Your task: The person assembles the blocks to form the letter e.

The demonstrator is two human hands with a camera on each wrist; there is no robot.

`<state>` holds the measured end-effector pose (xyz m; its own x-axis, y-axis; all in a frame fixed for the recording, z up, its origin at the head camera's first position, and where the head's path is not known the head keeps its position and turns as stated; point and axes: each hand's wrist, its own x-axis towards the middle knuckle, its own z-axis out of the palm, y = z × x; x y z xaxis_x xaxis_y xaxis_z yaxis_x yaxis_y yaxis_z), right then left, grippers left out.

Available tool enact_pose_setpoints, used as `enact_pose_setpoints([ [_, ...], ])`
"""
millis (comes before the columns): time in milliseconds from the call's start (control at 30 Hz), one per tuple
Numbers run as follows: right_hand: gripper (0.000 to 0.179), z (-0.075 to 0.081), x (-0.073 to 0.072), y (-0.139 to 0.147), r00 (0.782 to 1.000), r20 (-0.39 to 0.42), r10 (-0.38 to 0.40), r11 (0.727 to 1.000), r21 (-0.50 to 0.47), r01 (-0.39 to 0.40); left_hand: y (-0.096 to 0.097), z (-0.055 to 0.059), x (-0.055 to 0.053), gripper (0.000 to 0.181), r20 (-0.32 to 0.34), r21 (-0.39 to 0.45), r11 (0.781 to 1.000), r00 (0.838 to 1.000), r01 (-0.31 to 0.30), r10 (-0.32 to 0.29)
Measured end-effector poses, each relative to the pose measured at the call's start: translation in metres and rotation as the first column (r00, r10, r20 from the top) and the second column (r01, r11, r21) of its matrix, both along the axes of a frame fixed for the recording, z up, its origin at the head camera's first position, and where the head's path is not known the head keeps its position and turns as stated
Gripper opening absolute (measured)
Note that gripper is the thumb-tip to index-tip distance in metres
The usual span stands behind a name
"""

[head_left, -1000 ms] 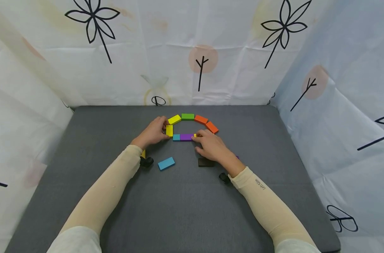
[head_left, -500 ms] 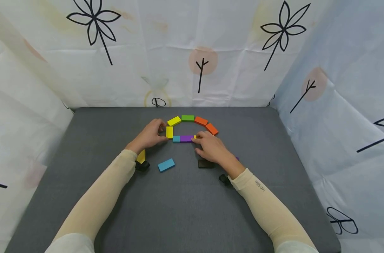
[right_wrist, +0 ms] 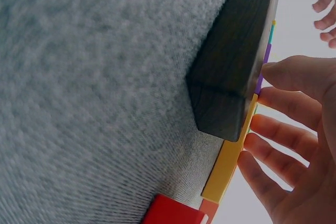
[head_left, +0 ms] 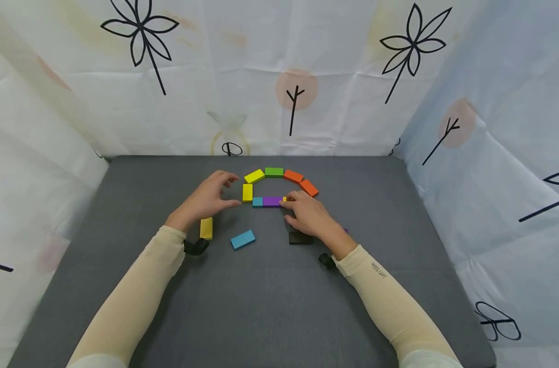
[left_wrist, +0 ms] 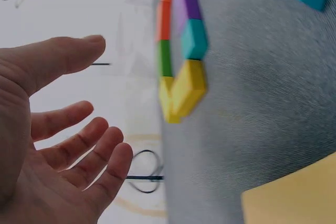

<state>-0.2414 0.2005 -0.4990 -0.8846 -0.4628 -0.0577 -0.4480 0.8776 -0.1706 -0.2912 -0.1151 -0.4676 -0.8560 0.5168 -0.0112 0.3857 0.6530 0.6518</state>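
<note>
Coloured toy blocks form a closed outline on the grey table. In its front row lie a teal block, a purple block and a yellow-orange block. My right hand pinches the row at the purple and yellow-orange join, thumb in front and index finger behind; it covers the row's right end. My left hand is apart from the outline, fingers spread and holding nothing. Beside it stands the left-side yellow block. Another yellow block, a green block and two orange blocks curve behind.
Loose on the table are a blue block, a dark brown block and a larger yellow block near the left wrist. A red block shows in the right wrist view. Patterned white cloth surrounds the table.
My left hand has let go of the left-side yellow block and moved left, its fingers spreading. The loose yellow block near that wrist is more exposed. My right hand stays put.
</note>
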Motion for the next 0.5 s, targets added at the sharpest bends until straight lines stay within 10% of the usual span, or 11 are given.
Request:
enact_pose_setpoints([
  [500, 0.046, 0.001, 0.0, 0.001, 1.0, -0.004, 0.015, 1.0, -0.019, -0.015, -0.048, 0.016, 0.038, 0.072, -0.028, 0.018, 0.999, 0.998, -0.047, 0.047],
])
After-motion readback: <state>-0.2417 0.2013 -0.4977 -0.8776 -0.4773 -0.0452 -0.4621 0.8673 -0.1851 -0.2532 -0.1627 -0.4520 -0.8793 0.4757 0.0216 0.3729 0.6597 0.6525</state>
